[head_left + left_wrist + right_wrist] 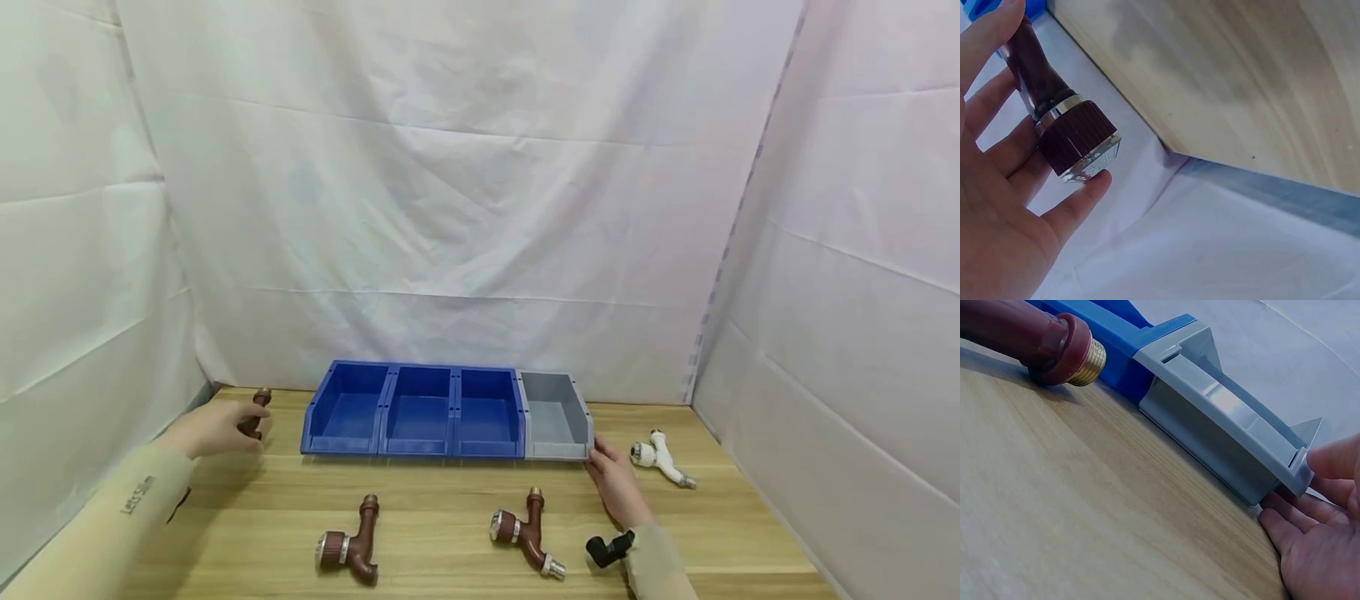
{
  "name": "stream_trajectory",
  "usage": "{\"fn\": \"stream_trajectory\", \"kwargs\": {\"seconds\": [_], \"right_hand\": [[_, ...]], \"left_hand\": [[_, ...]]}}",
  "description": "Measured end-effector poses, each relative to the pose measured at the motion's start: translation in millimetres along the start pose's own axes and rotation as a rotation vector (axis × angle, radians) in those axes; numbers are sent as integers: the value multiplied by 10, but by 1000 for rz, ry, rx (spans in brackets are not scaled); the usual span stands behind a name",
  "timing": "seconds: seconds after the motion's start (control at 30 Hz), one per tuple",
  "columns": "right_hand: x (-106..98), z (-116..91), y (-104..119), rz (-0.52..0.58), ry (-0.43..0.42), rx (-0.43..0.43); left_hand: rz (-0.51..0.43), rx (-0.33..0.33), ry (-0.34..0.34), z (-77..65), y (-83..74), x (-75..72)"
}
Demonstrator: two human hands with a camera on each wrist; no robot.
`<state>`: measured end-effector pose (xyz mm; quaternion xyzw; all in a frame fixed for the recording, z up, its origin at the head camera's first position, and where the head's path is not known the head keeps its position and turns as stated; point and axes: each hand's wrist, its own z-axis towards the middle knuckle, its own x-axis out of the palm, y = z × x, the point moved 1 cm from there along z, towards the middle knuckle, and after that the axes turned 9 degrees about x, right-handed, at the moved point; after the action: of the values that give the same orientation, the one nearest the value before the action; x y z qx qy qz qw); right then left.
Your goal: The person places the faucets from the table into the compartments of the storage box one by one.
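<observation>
At the table's left, my left hand point(221, 427) holds a dark brown faucet point(1034, 81). Fingers and thumb are around its body, and its ribbed knob with a clear end cap faces the palm side in the left wrist view. My right hand point(617, 482) grips the front right corner of the grey bin point(558, 451), thumb on the rim and fingers along the side and below. Three blue bins point(416, 446) stand joined in a row left of the grey one. All four bins look bare inside.
Two brown faucets lie in front of the bins, one on the left point(362, 546) and one with a metal spout tip point(534, 533). A white faucet point(663, 458) lies at the right. White cloth point(450, 208) walls off the back and sides of the wooden table point(435, 525).
</observation>
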<state>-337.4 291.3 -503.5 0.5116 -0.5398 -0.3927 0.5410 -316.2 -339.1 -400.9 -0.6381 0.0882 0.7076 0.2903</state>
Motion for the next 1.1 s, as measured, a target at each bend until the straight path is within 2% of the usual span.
{"fn": "stream_trajectory", "kwargs": {"seconds": [0.17, 0.3, 0.43, 0.63, 0.73, 1.1], "right_hand": [[15, 20, -1, -15, 13, -16], [27, 50, 11, -17, 12, -22], [27, 52, 3, -14, 7, -22], [13, -1, -11, -26, -2, -31], [13, -32, -10, -29, -2, -38], [3, -17, 16, -24, 0, -21]], "left_hand": [[3, 20, -14, 1, -19, -105], [-16, 12, 6, -8, -32, -150], [-26, 2, 15, -28, -38, -150], [-24, 35, 20, -52, -41, -104], [-24, 26, 30, -58, -38, -75], [6, 30, 39, -6, -35, -104]]}}
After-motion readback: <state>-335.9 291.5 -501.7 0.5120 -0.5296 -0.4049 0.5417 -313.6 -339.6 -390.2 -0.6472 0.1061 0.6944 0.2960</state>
